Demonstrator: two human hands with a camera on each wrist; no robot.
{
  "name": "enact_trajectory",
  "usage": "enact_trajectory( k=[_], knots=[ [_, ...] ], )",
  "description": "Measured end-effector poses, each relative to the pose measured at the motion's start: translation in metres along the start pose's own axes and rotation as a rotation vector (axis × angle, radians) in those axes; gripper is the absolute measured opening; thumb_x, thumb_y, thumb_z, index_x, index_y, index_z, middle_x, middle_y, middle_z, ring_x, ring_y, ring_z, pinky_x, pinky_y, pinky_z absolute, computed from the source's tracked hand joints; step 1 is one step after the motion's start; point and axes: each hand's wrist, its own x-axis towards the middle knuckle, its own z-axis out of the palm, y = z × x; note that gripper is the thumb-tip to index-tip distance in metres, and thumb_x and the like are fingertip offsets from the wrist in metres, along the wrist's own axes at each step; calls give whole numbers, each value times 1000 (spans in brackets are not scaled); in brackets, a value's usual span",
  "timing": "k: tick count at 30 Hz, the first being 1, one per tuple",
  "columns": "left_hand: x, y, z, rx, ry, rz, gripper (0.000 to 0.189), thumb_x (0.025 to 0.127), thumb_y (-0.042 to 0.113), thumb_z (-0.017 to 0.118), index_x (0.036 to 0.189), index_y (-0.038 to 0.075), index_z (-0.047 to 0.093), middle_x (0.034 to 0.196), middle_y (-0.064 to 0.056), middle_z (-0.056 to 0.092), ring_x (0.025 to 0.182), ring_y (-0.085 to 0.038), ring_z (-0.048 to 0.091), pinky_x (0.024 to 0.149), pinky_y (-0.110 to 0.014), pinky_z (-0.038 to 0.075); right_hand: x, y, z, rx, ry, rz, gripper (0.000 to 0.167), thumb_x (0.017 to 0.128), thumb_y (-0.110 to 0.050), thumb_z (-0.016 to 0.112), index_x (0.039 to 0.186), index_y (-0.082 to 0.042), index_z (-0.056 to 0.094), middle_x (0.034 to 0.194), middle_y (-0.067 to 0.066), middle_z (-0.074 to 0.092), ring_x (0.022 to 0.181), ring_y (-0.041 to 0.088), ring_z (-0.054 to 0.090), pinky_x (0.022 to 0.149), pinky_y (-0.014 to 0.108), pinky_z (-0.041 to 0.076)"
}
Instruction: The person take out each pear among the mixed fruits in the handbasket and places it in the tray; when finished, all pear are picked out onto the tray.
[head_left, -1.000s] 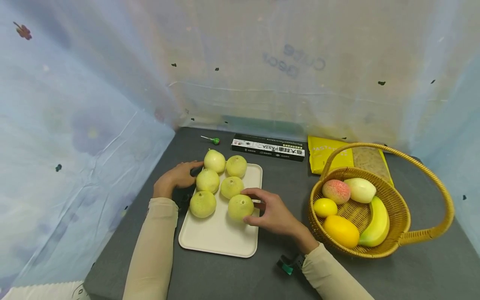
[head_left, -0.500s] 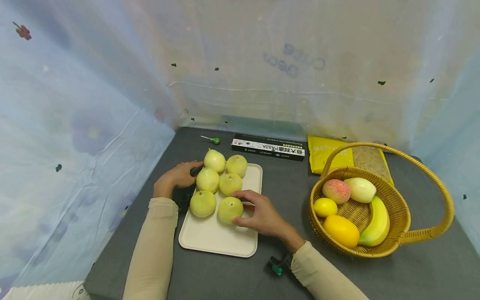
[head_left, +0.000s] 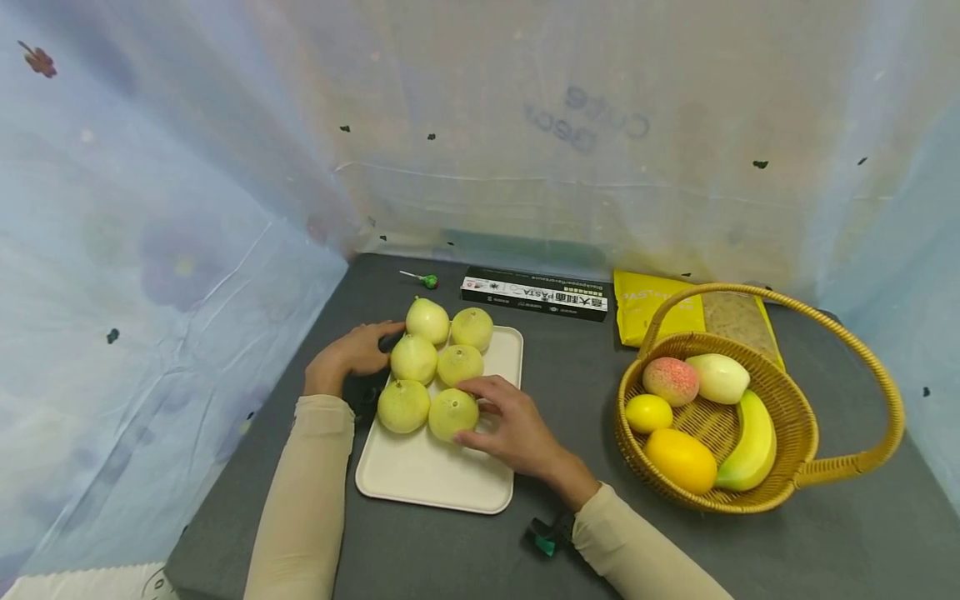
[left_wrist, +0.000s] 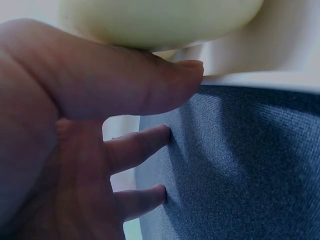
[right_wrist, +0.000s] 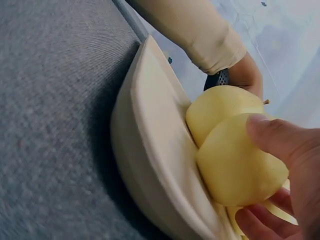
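Observation:
Several yellow-green pears stand in two columns on a white rectangular tray. With thumb and fingers around it, my right hand holds the front right pear; the right wrist view shows that pear against its left neighbour, low over the tray. My left hand lies at the tray's left edge. In the left wrist view its thumb is straight beside a pear and the tray rim, and two fingertips touch the dark tabletop.
Right of the tray stands a wicker basket with a tall handle, holding a banana, a lemon and other fruit. Behind are a black pasta box, a yellow pasta bag and a green lollipop.
My right hand has moved left with its pear, from near the tray's right side to beside the front left pear. The middle right pear has shifted slightly back. My left hand stays put.

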Motion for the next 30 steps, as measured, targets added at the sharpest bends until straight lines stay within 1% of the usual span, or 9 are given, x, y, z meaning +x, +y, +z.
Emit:
enact_trajectory(
  k=[4,8,12,17,20,22,24,27,30],
  knots=[
    [-1,1,0,0,-2,0,71,107,15,55,174,16,34,180,-28,19,164,-62,8,130,-79,12,-1,-7,-10,-51,3,-27,67,85,-20,98,145,-8,69,144,5,69,134,21,67,108,42,62],
    [-1,1,-1,1,-4,-1,71,106,15,55,174,16,34,180,-28,19,164,-61,9,131,-79,12,-6,-19,-35,-158,-11,-31,69,87,-26,97,148,-10,69,148,4,70,135,24,69,109,44,62],
    [-1,1,-1,-1,-3,-1,71,107,15,55,174,16,34,180,-28,19,164,-62,8,131,-78,11,-15,-32,-70,-278,-7,-31,71,86,-33,97,150,-17,69,150,2,70,133,25,71,109,47,61],
    [-1,1,-1,7,-2,1,70,108,16,55,174,16,34,180,-28,20,164,-61,10,131,-78,12,-34,-46,-123,-319,-1,5,71,86,-31,96,151,-22,69,151,1,70,135,25,71,110,50,60],
    [0,1,0,14,-3,4,70,108,17,55,174,16,34,180,-28,20,164,-61,11,131,-78,13,-49,-53,-156,-372,3,45,68,88,-30,95,151,-24,69,150,-1,71,134,25,71,108,49,61],
    [0,1,0,14,-2,6,70,108,16,55,174,15,34,180,-28,20,164,-61,11,131,-78,13,-58,-57,-177,-439,20,75,66,89,-31,94,150,-26,70,147,-1,73,131,25,73,106,41,62],
    [0,0,-1,14,-1,7,70,108,15,55,174,15,34,180,-28,20,164,-61,11,131,-78,13,-66,-62,-197,-503,42,116,62,91,-32,93,149,-27,71,145,1,74,129,29,73,103,42,62],
    [0,0,-1,19,0,10,70,107,14,55,174,15,34,180,-28,20,164,-60,12,131,-78,14,-75,-70,-225,-560,52,220,58,95,-37,88,149,-25,71,145,7,74,132,38,71,104,51,61],
    [0,0,-1,16,-5,8,70,107,14,55,174,16,33,180,-28,20,165,-59,12,131,-77,14,-80,-75,-249,-610,30,332,60,98,-44,84,151,-19,69,146,16,72,135,48,66,102,69,55]
  ],
)
